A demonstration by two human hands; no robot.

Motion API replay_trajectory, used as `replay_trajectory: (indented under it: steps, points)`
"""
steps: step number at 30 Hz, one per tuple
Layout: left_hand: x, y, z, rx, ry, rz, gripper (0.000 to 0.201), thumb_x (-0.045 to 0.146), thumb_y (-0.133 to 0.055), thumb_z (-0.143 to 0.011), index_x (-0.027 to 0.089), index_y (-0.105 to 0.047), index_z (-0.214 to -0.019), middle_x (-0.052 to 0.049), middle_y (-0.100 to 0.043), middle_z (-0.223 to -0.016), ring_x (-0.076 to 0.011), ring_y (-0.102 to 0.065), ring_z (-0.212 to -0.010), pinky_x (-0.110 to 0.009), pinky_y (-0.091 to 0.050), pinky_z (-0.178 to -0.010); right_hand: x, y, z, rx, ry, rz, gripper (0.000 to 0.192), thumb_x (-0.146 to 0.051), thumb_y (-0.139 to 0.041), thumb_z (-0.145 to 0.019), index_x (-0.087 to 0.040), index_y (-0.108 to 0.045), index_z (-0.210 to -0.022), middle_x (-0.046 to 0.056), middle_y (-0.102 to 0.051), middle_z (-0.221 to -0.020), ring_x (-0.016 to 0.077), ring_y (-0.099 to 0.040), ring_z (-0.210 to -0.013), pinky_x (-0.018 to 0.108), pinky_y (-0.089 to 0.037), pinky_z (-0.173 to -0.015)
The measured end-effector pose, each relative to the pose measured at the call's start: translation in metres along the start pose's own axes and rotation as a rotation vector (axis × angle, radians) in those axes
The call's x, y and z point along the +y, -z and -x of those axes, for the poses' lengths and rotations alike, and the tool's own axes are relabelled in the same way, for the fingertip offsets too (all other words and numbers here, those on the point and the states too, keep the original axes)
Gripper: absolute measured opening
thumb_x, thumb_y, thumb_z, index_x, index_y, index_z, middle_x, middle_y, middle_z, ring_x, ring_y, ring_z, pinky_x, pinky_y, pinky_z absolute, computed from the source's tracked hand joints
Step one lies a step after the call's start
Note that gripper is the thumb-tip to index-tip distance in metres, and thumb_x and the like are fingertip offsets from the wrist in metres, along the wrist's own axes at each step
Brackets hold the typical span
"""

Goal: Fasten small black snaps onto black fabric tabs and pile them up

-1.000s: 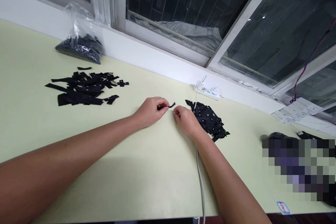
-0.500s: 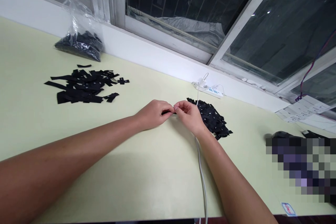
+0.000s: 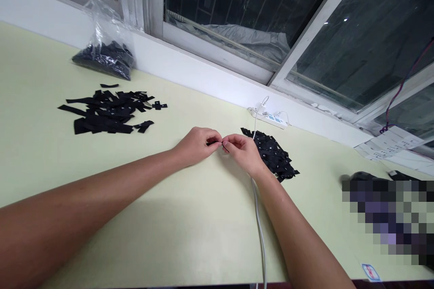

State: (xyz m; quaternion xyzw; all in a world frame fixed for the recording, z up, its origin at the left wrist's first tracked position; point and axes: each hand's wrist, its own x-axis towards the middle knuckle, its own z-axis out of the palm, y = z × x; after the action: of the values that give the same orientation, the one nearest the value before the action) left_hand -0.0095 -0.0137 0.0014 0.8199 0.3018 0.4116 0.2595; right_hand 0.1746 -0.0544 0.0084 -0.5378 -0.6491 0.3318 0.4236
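Observation:
My left hand [image 3: 200,145] pinches a black fabric strip [image 3: 210,144], most of which is hidden by the fingers. Close against it, my right hand [image 3: 243,150] has its thumb and fingertips closed on the strip's other end. Both hands are just above the table, fingertips meeting. Beside my right hand lies a heap of black strips [image 3: 276,156] with small white marks. Another, looser pile of black strips [image 3: 105,113] is spread out on the left.
A clear plastic bag [image 3: 108,56] of black pieces stands at the back left of the pale table [image 3: 190,235]. A white power strip [image 3: 269,118] lies by the wall; its cable [image 3: 259,230] runs past my right wrist. Stacked white boxes [image 3: 389,142] stand at right.
My fingertips have shifted slightly left and the right fingers are turned a little around the strip's end. The piles and bag have not moved.

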Motion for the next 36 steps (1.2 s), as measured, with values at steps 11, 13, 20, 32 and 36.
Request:
replay_trajectory:
  steps: [11, 13, 20, 32, 36]
  points:
    - [0.005, -0.002, -0.001, 0.052, 0.121, 0.145, 0.009, 0.026, -0.063, -0.079, 0.019, -0.069, -0.078, 0.0, -0.071, -0.076, -0.0152, -0.063, -0.071, -0.027, -0.049, -0.066, -0.005, -0.001, 0.002, -0.012, 0.009, -0.068, 0.026, -0.04, -0.07, -0.079, -0.017, -0.071, -0.091, 0.005, -0.071, -0.085, 0.015, -0.063, -0.075, 0.028, -0.051, -0.072]
    - [0.004, -0.003, -0.001, 0.05, 0.136, 0.175, 0.009, 0.027, -0.064, -0.079, 0.018, -0.068, -0.078, 0.0, -0.07, -0.074, -0.0147, -0.062, -0.07, -0.026, -0.049, -0.065, -0.004, 0.0, 0.002, -0.011, 0.015, -0.046, 0.026, -0.041, -0.07, -0.079, -0.017, -0.071, -0.091, 0.005, -0.071, -0.084, 0.0152, -0.063, -0.075, 0.028, -0.051, -0.073]
    - [0.002, -0.002, -0.001, 0.017, 0.159, 0.209, 0.01, 0.028, -0.066, -0.079, 0.018, -0.066, -0.079, -0.001, -0.069, -0.075, -0.0155, -0.063, -0.072, -0.027, -0.049, -0.066, -0.007, 0.0, 0.003, -0.039, 0.007, -0.131, 0.026, -0.04, -0.073, -0.078, -0.017, -0.071, -0.088, 0.005, -0.071, -0.082, 0.0156, -0.064, -0.076, 0.03, -0.052, -0.075]
    - [0.001, -0.007, -0.003, 0.024, 0.171, 0.306, 0.013, 0.03, -0.066, -0.081, 0.019, -0.065, -0.089, -0.002, -0.07, -0.087, -0.0168, -0.064, -0.083, -0.029, -0.05, -0.074, -0.004, 0.006, -0.002, 0.022, -0.02, -0.151, 0.026, -0.041, -0.072, -0.075, -0.018, -0.067, -0.087, 0.002, -0.067, -0.077, 0.014, -0.061, -0.067, 0.03, -0.053, -0.067]
    - [0.003, -0.006, -0.001, -0.001, 0.177, 0.282, 0.02, 0.031, -0.065, -0.081, 0.02, -0.065, -0.098, -0.004, -0.07, -0.1, -0.0189, -0.064, -0.093, -0.031, -0.051, -0.081, -0.005, 0.027, -0.003, 0.074, -0.041, 0.065, 0.024, -0.038, -0.065, -0.077, -0.019, -0.067, -0.092, 0.003, -0.068, -0.084, 0.0144, -0.06, -0.067, 0.029, -0.051, -0.065]
